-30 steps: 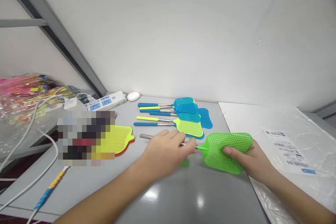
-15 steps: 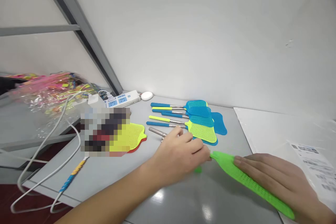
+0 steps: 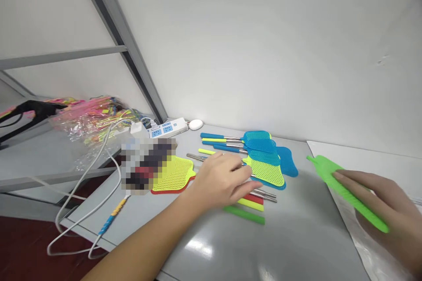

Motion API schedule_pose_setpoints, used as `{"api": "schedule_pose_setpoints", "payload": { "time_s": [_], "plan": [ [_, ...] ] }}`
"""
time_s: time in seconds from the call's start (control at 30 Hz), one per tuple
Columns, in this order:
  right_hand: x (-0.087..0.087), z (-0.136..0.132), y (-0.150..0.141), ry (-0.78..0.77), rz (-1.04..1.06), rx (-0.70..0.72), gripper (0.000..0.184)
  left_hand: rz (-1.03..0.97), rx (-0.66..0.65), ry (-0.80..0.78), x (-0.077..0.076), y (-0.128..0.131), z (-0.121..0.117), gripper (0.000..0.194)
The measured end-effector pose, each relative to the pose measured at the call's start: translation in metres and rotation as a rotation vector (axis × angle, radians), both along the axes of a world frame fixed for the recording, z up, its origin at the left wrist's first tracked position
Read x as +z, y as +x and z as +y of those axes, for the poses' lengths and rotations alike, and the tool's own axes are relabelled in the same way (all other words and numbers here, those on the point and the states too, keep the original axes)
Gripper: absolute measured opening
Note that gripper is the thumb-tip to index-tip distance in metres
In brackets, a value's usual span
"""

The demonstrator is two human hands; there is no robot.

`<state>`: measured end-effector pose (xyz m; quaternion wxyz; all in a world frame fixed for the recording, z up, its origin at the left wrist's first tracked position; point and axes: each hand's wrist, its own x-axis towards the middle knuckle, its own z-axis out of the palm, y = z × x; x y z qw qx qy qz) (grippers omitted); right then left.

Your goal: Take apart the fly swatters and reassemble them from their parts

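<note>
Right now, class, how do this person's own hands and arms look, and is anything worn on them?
The left hand is ungloved; its forearm shows no sleeve, watch or bracelet. The right hand is ungloved too, its wrist cut off by the frame.

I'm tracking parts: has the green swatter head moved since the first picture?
Yes, rightward: the green swatter head is now farther from the power strip.
</note>
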<state>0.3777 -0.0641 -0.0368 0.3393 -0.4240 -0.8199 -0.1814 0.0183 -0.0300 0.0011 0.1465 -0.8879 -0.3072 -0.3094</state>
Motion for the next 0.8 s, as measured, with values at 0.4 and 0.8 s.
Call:
{"api": "schedule_pose_setpoints", "payload": {
  "time_s": [0.4,0.8],
  "plan": [
    [-0.014,0.005,0.002,-0.041,-0.127,0.052,0.072,-0.068,0.064,0.062,-0.011,0.016,-0.01,0.017],
    [-0.008,0.001,-0.011,-0.063,0.053,-0.003,0.035,0.117,0.01,-0.16,-0.01,0.015,-0.007,0.026]
  ]
}}
